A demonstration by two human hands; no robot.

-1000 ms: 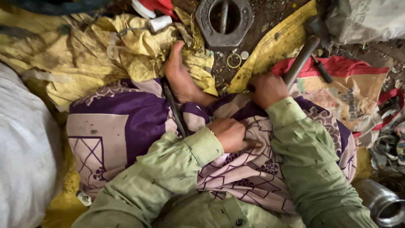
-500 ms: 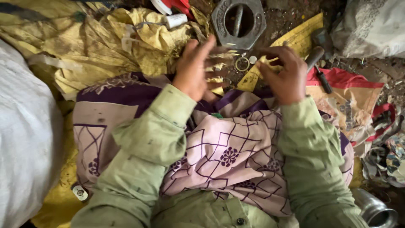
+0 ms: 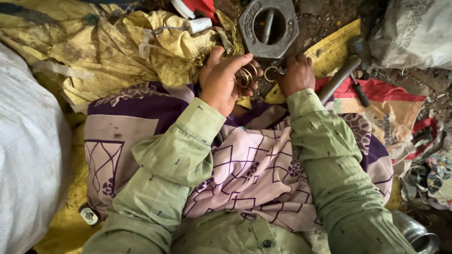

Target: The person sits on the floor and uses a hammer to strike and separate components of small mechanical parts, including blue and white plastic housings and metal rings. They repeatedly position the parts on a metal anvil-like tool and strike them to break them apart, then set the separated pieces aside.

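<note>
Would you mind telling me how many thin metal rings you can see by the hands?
About 4: roughly three rings bunched in the left hand's fingers, overlapping, so the number is unsure, and one single ring at the right hand's fingertips. More may be hidden behind the fingers.

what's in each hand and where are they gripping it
Left hand cradles several thin metal rings in its curled fingers. Right hand pinches one ring at its rim.

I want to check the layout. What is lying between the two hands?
In the head view, a single thin metal ring lies between the left hand and right hand.
</note>
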